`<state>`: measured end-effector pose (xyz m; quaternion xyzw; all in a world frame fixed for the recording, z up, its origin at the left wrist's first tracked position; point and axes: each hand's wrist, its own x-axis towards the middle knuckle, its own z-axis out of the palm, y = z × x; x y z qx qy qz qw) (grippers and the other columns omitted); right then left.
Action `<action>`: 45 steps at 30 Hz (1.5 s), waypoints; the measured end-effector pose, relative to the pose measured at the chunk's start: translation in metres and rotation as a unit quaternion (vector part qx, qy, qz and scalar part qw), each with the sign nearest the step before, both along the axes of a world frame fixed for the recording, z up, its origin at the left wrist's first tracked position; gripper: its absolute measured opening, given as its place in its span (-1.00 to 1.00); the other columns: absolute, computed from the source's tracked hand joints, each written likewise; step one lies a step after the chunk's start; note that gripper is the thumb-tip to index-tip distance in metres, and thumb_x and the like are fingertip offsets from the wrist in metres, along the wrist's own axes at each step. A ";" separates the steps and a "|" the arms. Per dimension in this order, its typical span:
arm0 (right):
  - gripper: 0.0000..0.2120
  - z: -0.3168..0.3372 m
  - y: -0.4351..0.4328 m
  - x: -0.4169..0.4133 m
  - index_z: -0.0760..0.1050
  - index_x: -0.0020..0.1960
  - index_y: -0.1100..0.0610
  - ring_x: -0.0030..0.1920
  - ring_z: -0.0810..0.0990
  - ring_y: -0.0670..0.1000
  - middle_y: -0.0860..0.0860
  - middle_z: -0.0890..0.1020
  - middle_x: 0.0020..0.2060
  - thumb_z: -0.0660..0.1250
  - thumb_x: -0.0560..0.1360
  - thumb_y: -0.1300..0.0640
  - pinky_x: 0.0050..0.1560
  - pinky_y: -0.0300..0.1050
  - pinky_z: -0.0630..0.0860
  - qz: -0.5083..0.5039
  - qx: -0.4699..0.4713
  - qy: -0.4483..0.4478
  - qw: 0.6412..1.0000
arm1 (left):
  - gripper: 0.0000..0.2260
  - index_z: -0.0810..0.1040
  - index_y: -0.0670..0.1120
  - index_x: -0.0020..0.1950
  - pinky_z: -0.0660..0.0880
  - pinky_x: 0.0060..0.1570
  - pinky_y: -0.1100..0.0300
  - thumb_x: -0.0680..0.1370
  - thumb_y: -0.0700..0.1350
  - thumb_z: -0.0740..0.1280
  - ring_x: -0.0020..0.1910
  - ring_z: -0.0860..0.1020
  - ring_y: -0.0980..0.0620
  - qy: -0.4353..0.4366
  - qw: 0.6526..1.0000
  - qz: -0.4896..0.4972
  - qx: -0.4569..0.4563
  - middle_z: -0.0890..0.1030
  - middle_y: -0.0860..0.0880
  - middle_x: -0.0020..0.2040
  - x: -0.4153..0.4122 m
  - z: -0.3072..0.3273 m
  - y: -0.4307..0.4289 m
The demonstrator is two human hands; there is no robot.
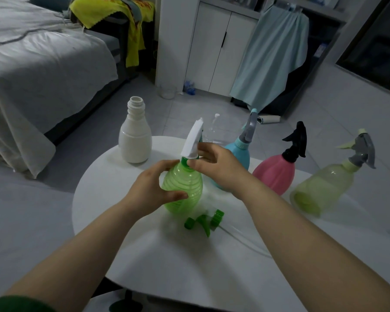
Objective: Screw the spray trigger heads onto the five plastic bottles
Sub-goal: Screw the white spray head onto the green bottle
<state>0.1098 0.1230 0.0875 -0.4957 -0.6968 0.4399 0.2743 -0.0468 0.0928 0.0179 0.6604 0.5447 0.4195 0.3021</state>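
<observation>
Three bottles along the right side of the table [167, 255] already carry heads: the blue bottle [239, 154], the pink bottle [274, 176] and the yellow bottle [320, 190]. Your left hand [149, 190] curls round the belly of the green bottle [185, 190], which stands mid-table, with the thumb pressed on its front. Your right hand [218, 167] pinches the base of the white trigger head [193, 143] seated on its neck, thumb and fingers closed at the collar. By my judgement, the step in hand is tightening head four. Thread engagement cannot be confirmed, as your fingers cover the collar. Next, the white bottle [134, 140], open-necked at far left, needs a head. The green trigger head [204, 220] lying loose near you is the only one spare.
</observation>
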 end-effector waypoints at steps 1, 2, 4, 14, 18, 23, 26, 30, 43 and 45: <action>-0.47 -0.001 0.001 0.000 0.29 0.30 0.16 0.19 0.46 -0.01 0.03 0.47 0.23 0.36 0.38 0.13 0.23 -0.08 0.42 -0.001 -0.001 0.017 1.000 | -0.37 0.39 0.00 0.22 0.30 0.09 0.21 0.20 -0.09 0.53 0.07 0.39 0.14 0.000 1.000 0.000 0.000 0.45 0.12 0.03 0.000 0.000 0.000; -0.50 -0.002 0.001 -0.001 0.32 0.28 0.17 0.15 0.48 -0.03 -0.01 0.50 0.15 0.36 0.38 0.16 0.18 -0.16 0.44 -0.001 -0.002 0.036 0.999 | -0.37 0.39 0.01 0.22 0.29 0.09 0.21 0.20 -0.08 0.53 0.07 0.39 0.15 0.002 1.000 0.000 -0.001 0.45 0.13 0.03 0.000 0.000 0.000; -0.60 -0.003 0.002 -0.002 0.41 0.19 0.16 0.01 0.54 -0.11 -0.11 0.56 -0.03 0.36 0.37 0.23 0.00 -0.35 0.50 0.005 -0.003 0.072 0.997 | -0.38 0.39 0.01 0.22 0.29 0.08 0.21 0.20 -0.08 0.53 0.06 0.38 0.15 0.005 1.000 0.003 -0.003 0.44 0.14 0.03 0.001 0.000 -0.001; -0.70 -0.015 0.000 0.002 0.47 -0.14 -0.05 -0.19 0.59 -0.27 -0.12 0.58 -0.17 0.36 0.34 0.35 -0.10 -0.40 0.52 0.026 0.056 0.140 0.988 | -0.37 0.43 -0.13 0.14 0.33 0.05 0.16 0.14 -0.08 0.56 0.05 0.46 -0.02 0.018 0.996 0.083 0.039 0.53 -0.08 0.05 0.018 -0.005 -0.006; -0.73 -0.023 0.001 0.004 0.49 -0.12 -0.05 -0.08 0.58 -0.15 -0.09 0.60 -0.13 0.35 0.35 0.31 -0.03 -0.32 0.54 -0.002 0.040 0.184 0.982 | -0.37 0.42 -0.13 0.14 0.32 0.04 0.18 0.14 -0.07 0.56 0.07 0.46 -0.02 0.016 0.996 0.086 0.035 0.53 -0.10 0.08 0.020 -0.005 -0.005; -0.78 -0.022 0.002 0.004 0.49 -0.10 0.00 -0.05 0.58 -0.11 -0.01 0.60 -0.07 0.33 0.37 0.30 -0.02 -0.31 0.54 -0.002 0.009 0.215 0.977 | -0.37 0.42 -0.11 0.14 0.33 0.06 0.17 0.15 -0.07 0.56 0.05 0.44 0.03 0.013 0.996 0.082 0.029 0.52 -0.07 0.07 0.018 -0.005 -0.005; -0.79 -0.019 0.002 0.006 0.45 -0.11 0.06 -0.05 0.57 -0.08 0.09 0.57 -0.02 0.29 0.39 0.35 0.01 -0.29 0.54 0.009 -0.019 0.242 0.970 | -0.38 0.42 -0.09 0.14 0.34 0.06 0.15 0.15 -0.07 0.56 0.03 0.42 0.07 0.009 0.996 0.082 0.025 0.50 -0.01 0.04 0.019 -0.005 -0.005; -0.77 -0.014 0.002 0.006 0.44 -0.11 0.07 -0.02 0.57 -0.05 0.05 0.56 0.01 0.30 0.37 0.37 0.02 -0.31 0.53 0.049 -0.007 0.189 0.981 | -0.37 0.41 -0.09 0.15 0.32 0.05 0.18 0.15 -0.06 0.55 0.03 0.40 0.08 0.016 0.997 0.080 0.019 0.47 0.03 0.03 0.018 -0.003 -0.004; -0.70 -0.018 0.008 0.003 0.38 -0.26 -0.11 -0.14 0.56 -0.09 -0.17 0.54 -0.25 0.44 0.29 0.23 -0.03 -0.27 0.51 -0.013 0.108 0.074 0.991 | -0.35 0.32 0.12 0.24 0.26 0.10 0.34 0.24 -0.21 0.50 0.20 0.39 0.10 -0.012 0.995 -0.084 -0.061 0.44 0.14 0.11 -0.004 0.008 0.007; -0.69 -0.021 0.006 0.002 0.35 -0.27 -0.12 -0.15 0.54 -0.11 -0.21 0.51 -0.27 0.44 0.29 0.18 -0.04 -0.27 0.49 -0.040 0.145 0.060 0.987 | -0.34 0.36 0.00 0.24 0.31 0.11 0.22 0.20 -0.12 0.53 0.15 0.43 0.00 0.042 0.999 0.019 -0.008 0.47 0.05 0.08 0.011 0.004 0.002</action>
